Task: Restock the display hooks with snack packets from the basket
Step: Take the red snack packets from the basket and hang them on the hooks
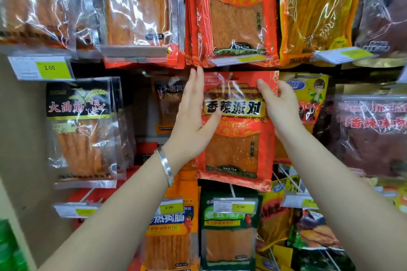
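Shop wall of display hooks, hung edge to edge with snack packets; basket not in view. Nearest: two bare forearms reach up, with a silver metal bangle (pixel 166 167) on the left wrist. The left hand (pixel 193 112) lies along the left edge of the red glossy plastic snack packet (pixel 235 138), fingers straight and thumb across the front, so the edge is nipped at the thumb. The right hand (pixel 279 103) pinches the top right corner, thumb in front, fingers behind. The packet is held flat in the middle row, its top margin at a thin grey metal hook prong (pixel 230 76); cannot tell whether the hanging hole is on the prong. Risks, judged: if either hand lets go before the hole seats, the slick film would slide and the packet would drop towards the green-and-clear plastic packet (pixel 229 226) below. A skewed push could tear the hole. In the way: the white-and-yellow price tag (pixel 242 59) of the row above overhangs the top edge and crowds any lift. The yellow cartoon-printed packet (pixel 312 94) sits just behind the right hand and could be knocked. Farther left, a black-topped clear packet of orange strips (pixel 81 130) hangs apart. Above, a row of matching red packets (pixel 233 13).
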`<control>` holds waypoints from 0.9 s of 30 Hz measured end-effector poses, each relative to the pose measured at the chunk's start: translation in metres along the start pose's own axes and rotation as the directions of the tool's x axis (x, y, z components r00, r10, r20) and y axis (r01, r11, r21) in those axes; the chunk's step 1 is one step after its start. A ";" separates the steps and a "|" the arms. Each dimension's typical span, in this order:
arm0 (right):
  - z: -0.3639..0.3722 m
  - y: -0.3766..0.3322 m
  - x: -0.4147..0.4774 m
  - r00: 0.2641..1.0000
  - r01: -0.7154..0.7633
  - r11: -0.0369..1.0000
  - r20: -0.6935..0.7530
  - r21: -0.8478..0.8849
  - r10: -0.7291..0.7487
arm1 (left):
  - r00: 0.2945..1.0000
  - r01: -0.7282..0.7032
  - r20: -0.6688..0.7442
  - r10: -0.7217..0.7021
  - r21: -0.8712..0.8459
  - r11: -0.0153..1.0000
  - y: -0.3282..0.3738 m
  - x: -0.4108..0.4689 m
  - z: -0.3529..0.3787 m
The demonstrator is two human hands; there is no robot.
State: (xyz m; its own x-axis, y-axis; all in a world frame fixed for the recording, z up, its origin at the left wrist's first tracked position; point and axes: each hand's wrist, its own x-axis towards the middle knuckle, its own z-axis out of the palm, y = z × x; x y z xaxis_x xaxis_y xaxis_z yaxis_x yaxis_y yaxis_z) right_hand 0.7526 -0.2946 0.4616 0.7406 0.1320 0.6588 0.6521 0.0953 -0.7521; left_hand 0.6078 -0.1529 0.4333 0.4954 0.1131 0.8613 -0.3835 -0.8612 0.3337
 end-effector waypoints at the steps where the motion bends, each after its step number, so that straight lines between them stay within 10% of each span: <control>1: 0.001 0.006 -0.002 1.000 0.005 0.999 -0.021 -0.036 -0.006 | 0.999 0.020 0.024 -0.021 0.027 0.999 -0.007 -0.006 0.004; 5: 0.000 0.023 -0.026 0.968 0.210 0.952 -0.093 -0.221 -0.235 | 0.974 0.068 0.177 -0.139 0.357 0.932 -0.038 -0.032 0.021; 9: -0.002 0.053 -0.050 0.814 0.504 0.585 0.123 -0.636 -0.568 | 0.960 -0.006 0.245 -0.133 0.494 0.869 -0.060 -0.047 0.037; 13: 0.011 0.079 -0.054 0.831 0.553 0.507 0.387 -0.661 -0.400 | 0.944 0.017 0.283 -0.170 0.472 0.881 -0.078 -0.046 0.052; 27: 0.063 0.097 0.014 0.849 0.384 0.576 0.521 -0.722 0.086 | 0.863 0.277 0.284 -0.418 0.425 0.862 -0.128 0.011 0.067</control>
State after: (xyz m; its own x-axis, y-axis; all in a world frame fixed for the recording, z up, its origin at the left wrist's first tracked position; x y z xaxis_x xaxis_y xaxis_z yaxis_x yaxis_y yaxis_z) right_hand 0.8156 -0.2211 0.3971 0.6008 0.6342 0.4866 0.7769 -0.6067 -0.1686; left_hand 0.7143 -0.0748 0.3748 0.8092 0.3166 0.4949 0.1380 -0.9212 0.3637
